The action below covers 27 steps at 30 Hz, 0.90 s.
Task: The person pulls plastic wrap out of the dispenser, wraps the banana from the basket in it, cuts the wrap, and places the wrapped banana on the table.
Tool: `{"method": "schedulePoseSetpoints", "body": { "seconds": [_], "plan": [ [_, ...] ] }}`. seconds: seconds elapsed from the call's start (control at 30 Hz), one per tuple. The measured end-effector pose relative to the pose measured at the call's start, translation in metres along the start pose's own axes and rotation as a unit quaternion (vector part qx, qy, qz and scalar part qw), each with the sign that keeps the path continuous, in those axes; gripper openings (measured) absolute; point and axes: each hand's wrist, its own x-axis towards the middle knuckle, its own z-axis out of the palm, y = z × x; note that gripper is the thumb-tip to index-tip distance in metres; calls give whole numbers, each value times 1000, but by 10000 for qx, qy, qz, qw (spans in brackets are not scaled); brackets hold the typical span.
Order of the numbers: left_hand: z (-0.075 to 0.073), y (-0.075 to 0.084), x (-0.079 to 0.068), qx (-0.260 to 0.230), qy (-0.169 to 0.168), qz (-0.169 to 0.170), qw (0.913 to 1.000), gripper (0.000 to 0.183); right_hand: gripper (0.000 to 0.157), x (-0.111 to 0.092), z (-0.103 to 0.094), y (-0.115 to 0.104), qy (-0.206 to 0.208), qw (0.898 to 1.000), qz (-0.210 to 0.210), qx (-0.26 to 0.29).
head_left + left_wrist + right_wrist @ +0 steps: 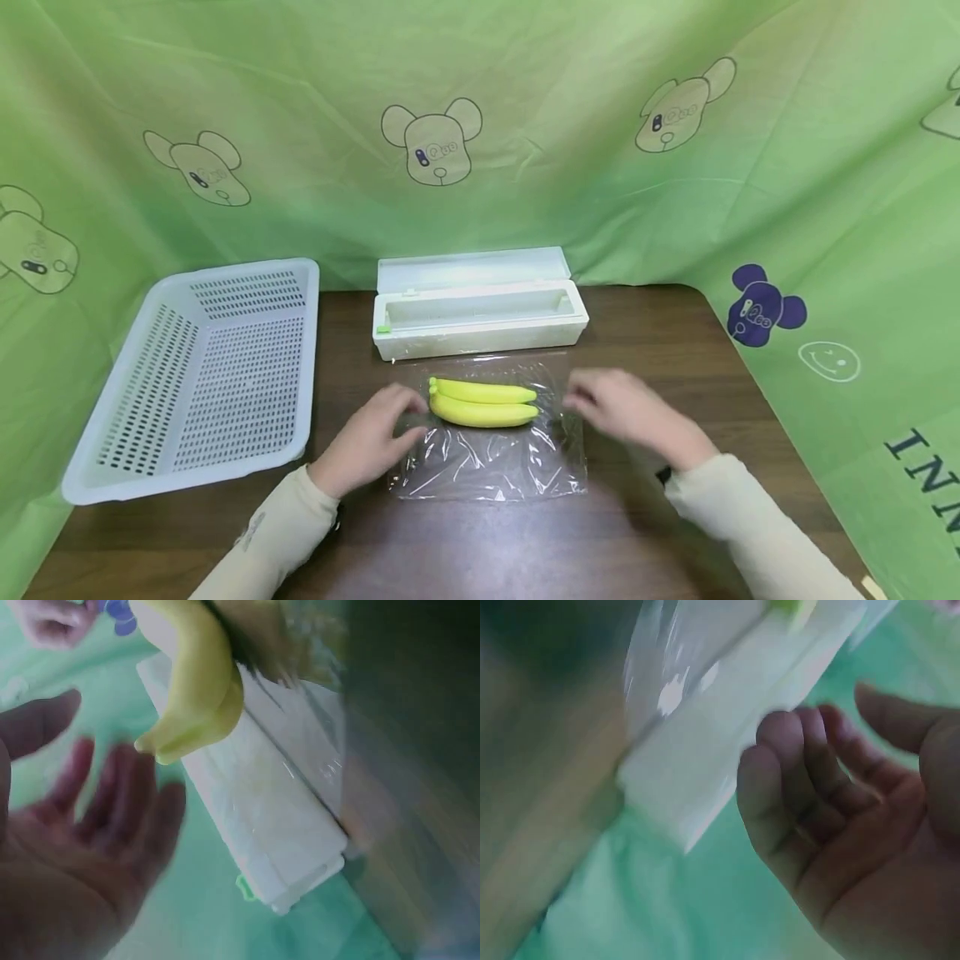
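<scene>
Two joined yellow bananas (483, 414) lie on a sheet of clear plastic wrap (468, 477), stems to the left. My left hand (372, 439) hovers at the stem end, thumb and fingers spread apart with nothing between them. In the left wrist view, the stem of the bananas (202, 690) shows just past the fingertips. Off the tips of the bananas, by the sheet's right edge, is my right hand (622, 408), a little blurred. Its fingers (780, 761) are loosely bent around nothing in the right wrist view.
Behind the sheet stands a long white wrap box (487, 340), its lid (472, 267) tipped back and a green slider (384, 330) at its left end. A white slotted basket (309, 375) sits at left on the brown table (480, 550). Green cloth (525, 208) hangs around the table.
</scene>
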Motion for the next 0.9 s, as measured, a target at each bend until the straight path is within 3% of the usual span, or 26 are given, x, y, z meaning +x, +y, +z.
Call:
{"method": "schedulePoseSetpoints", "body": {
  "seconds": [0.13,0.27,0.43,0.57,0.9],
  "plan": [
    [3,-1,-24,685,-815,248,9940,21,27,-37,22,-26,-816,9957,-437,-64],
    [14,-5,-40,1380,-1303,333,9813,34,46,-61,49,-36,-756,9917,-674,-786],
    [27,-8,-46,2124,-1003,851,9683,22,29,-70,75,-36,205,9806,-1073,-1626],
    [29,-9,-46,2306,-833,1116,9630,18,23,-71,82,-35,680,9700,-1215,-1995],
    [16,-1,-56,1681,-1162,1250,9709,22,23,-78,63,-44,282,9804,-1064,-1637]
  ]
}}
